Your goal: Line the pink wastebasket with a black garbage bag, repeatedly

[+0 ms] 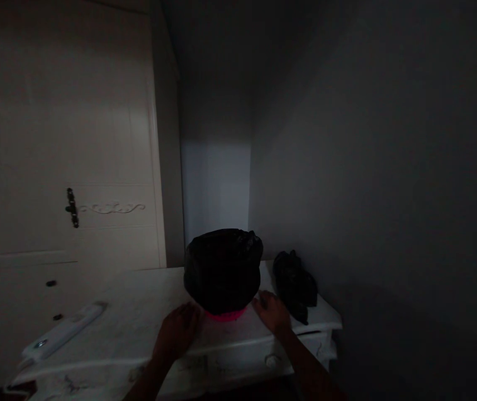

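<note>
A small pink bin (pixel 227 316) stands upright on a white dresser (pixel 138 301), its lower rim showing under a black plastic bag (pixel 224 273). The bag covers the rest of the bin and hangs over its sides. My left hand (pixel 179 329) is low at the bin's left side, fingers loosely bent and apart, with nothing seen in them. On the right, my right hand (pixel 272 313) lies near the base with fingers stretched towards the bag. Dim light hides whether the fingertips touch the bag. A crumpled black plastic bag (pixel 293 283) lies just beyond my right hand.
A white power strip (pixel 65 333) lies along the dresser's left side. Behind and to the left stands a white wardrobe (pixel 113 139) with a dark handle (pixel 72 208). A grey wall (pixel 368 195) rises close on the right. Drawers with a round knob (pixel 272 361) face me.
</note>
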Available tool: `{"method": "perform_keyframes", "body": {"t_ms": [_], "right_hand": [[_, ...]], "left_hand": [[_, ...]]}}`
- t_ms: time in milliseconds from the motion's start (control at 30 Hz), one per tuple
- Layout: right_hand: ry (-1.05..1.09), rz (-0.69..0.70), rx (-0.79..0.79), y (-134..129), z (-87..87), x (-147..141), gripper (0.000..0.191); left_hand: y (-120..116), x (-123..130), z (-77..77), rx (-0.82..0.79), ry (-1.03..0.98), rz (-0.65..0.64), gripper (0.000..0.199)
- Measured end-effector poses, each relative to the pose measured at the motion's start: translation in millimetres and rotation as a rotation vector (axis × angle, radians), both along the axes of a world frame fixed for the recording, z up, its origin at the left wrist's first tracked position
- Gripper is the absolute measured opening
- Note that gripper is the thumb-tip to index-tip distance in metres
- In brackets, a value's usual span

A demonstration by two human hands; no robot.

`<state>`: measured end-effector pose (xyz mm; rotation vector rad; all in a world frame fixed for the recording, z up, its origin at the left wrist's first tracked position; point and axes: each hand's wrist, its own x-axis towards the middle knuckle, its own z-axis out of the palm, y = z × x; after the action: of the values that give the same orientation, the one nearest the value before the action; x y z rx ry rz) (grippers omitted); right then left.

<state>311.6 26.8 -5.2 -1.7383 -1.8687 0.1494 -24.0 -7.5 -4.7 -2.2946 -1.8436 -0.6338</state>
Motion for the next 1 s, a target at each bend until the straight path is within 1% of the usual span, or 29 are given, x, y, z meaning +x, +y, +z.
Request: {"method": "perform_keyframes", "body": {"t_ms": [100, 167, 333, 533, 733, 867, 1000], "right_hand": [[-0.012, -0.002, 0.005, -1.5, 2.4, -0.2, 0.044], [0.003, -0.012, 0.01, -1.5, 2.3, -0.3, 0.042], [0.035, -0.034, -0.001, 0.3, -0.5, -0.2, 0.044], [0.038, -0.038, -0.016, 1.9, -2.7, 0.3, 0.045], [0.027, -0.033, -0.026, -0.9, 0.8, 0.1, 0.042], [0.031, -0.037, -0.015, -1.6, 2.0, -0.2, 0.041], [0.028, -0.044, -0.026, -0.7, 1.9, -0.3, 0.039]], "left_hand": [[1.1, -0.6, -0.5, -0.023, -0.032, -0.01, 0.044], [1.3, -0.8, -0.1, -0.036, -0.055, 0.0, 0.046], [0.1, 0.1, 1.8, -0.037, -0.103, 0.019, 0.048], [1.3, -0.2, 1.8, -0.058, -0.085, 0.014, 0.049], [1.4, -0.2, 2.1, -0.045, -0.04, 0.02, 0.047], [1.0, 0.7, 3.2, -0.033, -0.063, 0.047, 0.046], [0.6, 0.9, 4.3, -0.037, -0.082, 0.04, 0.049]]}}
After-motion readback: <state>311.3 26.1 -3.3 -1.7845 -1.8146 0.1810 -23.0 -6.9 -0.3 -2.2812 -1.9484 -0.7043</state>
